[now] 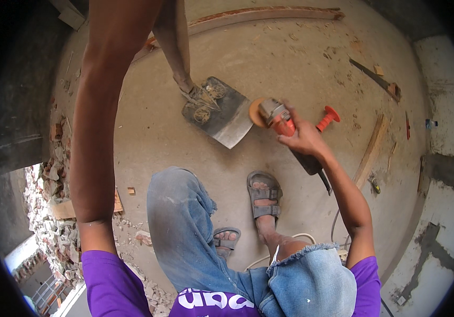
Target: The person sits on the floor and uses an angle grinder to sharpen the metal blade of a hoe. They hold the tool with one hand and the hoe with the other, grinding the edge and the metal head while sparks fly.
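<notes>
My right hand [302, 138] grips a red and black angle grinder [282, 124] with a red side handle [329, 118]. Its brownish disc [257, 112] is beside the edge of a hoe blade [232, 127]; I cannot tell whether they touch. The blade is dark and worn, with a bright shiny edge and two round dirt-caked fittings. From it a thick wooden handle [171, 42] rises toward the top of the view. My left arm [97, 121] reaches up alongside that handle, and its hand lies outside the picture.
A handsaw [377, 80] and a wooden plank [372, 148] lie on the dusty floor to the right, near a small yellow-black tool [375, 184]. Broken rubble [57, 222] is heaped at left. A long beam [258, 15] lies at the far side. A cord [335, 224] trails beside my legs.
</notes>
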Available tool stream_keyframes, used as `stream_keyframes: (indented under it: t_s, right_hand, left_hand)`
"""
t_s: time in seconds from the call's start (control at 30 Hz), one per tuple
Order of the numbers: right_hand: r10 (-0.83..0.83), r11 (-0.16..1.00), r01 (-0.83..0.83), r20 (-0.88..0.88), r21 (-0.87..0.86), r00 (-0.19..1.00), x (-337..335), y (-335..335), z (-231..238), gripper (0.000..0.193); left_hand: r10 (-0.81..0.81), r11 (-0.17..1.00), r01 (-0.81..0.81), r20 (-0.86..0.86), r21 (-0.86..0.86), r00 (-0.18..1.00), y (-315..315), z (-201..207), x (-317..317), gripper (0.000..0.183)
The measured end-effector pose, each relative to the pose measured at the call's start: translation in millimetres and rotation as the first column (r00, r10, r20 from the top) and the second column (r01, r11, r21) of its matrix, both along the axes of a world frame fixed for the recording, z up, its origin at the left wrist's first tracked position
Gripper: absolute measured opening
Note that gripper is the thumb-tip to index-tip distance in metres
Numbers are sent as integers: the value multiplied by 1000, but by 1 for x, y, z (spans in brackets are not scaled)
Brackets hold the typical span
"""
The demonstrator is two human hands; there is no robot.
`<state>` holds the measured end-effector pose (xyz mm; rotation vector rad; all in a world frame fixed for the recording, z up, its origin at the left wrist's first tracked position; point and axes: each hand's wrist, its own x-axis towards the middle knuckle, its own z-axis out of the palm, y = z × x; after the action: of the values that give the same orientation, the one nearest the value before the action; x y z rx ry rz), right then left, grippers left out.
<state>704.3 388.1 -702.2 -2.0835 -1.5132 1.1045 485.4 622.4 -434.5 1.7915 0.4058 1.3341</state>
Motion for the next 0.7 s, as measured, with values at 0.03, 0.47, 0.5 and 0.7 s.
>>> stream_keyframes:
  t_s: [0.03, 0.47, 0.5, 0.7]
  right_hand:
    - [-42, 997, 42, 4, 72, 999, 10, -2, -9, 106]
    - [-98, 979, 95, 8, 180, 995, 15, -39, 13, 107]
    - [-72, 988, 73, -12, 137, 997, 3, -40, 20, 106]
    - [126, 991, -124, -61, 40, 990, -48, -36, 36, 107]
  left_hand:
    - [10, 1000, -10, 3, 0, 1000, -1, 0, 1, 14]
    - [82, 995, -83, -36, -52, 996, 0, 1, -2, 18]
    - [82, 995, -84, -40, -53, 996, 0, 1, -2, 18]
    - [70, 997, -72, -52, -32, 996, 0, 0, 2, 19]
